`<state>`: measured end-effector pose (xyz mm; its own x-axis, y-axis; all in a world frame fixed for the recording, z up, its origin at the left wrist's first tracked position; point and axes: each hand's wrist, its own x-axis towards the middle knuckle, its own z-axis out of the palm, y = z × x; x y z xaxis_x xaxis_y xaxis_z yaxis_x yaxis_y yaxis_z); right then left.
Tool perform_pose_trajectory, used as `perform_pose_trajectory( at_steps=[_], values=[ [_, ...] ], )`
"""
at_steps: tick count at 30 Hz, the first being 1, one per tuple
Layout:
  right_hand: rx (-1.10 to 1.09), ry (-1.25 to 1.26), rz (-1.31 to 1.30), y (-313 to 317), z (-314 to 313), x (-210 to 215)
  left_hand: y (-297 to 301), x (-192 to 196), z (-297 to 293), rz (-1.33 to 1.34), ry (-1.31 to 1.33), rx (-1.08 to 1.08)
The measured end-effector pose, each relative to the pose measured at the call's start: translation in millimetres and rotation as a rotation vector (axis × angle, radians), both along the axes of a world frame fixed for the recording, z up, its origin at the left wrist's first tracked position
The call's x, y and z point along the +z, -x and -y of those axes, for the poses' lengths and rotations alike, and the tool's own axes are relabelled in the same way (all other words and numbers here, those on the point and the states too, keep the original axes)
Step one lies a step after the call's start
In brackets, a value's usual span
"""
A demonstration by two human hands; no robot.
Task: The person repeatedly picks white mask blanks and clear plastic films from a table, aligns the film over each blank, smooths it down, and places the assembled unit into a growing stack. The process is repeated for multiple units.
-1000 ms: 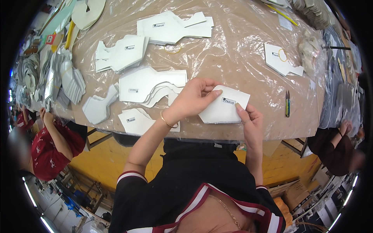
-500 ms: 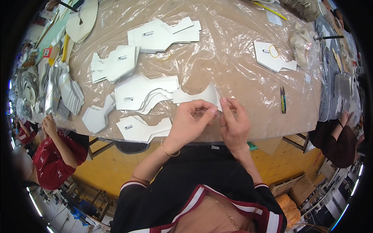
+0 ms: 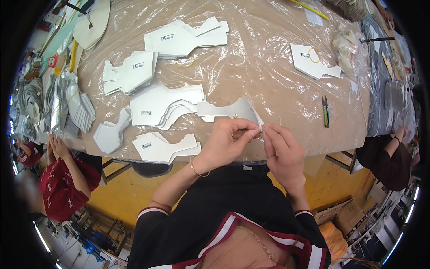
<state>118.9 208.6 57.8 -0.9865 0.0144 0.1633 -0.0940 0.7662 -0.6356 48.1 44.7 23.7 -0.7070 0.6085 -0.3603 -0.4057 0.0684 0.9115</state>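
Note:
A curved white cut-out panel (image 3: 222, 110), thin and leather-like, is held in front of me with its right end folded up. My left hand (image 3: 234, 140) pinches the near corner of that fold between thumb and fingers. Pressed close against it, my right hand (image 3: 283, 145) grips the same corner from the right. The fingertips hide the exact contact point. The panel's left end lies by a fanned stack of white panels (image 3: 150, 99). Nearer to me is a smaller pile of white panels (image 3: 161, 147), left of my left hand.
Clear plastic sheeting (image 3: 264, 54) covers the brown table. More white stacks (image 3: 186, 41) lie farther off, one (image 3: 309, 63) with a yellow band at right. Thread snips (image 3: 325, 112) lie right of my hands. Co-workers stand at left (image 3: 67, 186) and right (image 3: 387, 161); grey bundles (image 3: 79, 105) crowd the left edge.
My right hand has shifted right and slightly down, its fingers now closed at the panel's corner. My left hand has moved a little right. The folded end stands as a narrower flap.

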Motion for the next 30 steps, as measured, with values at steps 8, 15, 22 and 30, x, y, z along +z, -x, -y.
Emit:
perform_pose_trajectory(
  at_steps=[8,15,22,30],
  values=[
    [0.083,-0.114,0.024,-2,-7,2,-3,2,-7,0.009,-0.004,0.02],
    [0.079,-0.248,-0.004,-1,-7,-4,-3,-2,-12,-0.082,0.032,0.011],
    [-0.034,0.01,0.075,4,-16,-13,-2,-3,-15,-0.122,0.037,-0.005],
    [-0.359,0.802,0.336,15,-30,-45,0,-8,-5,-0.12,0.107,-0.043]
  ],
)
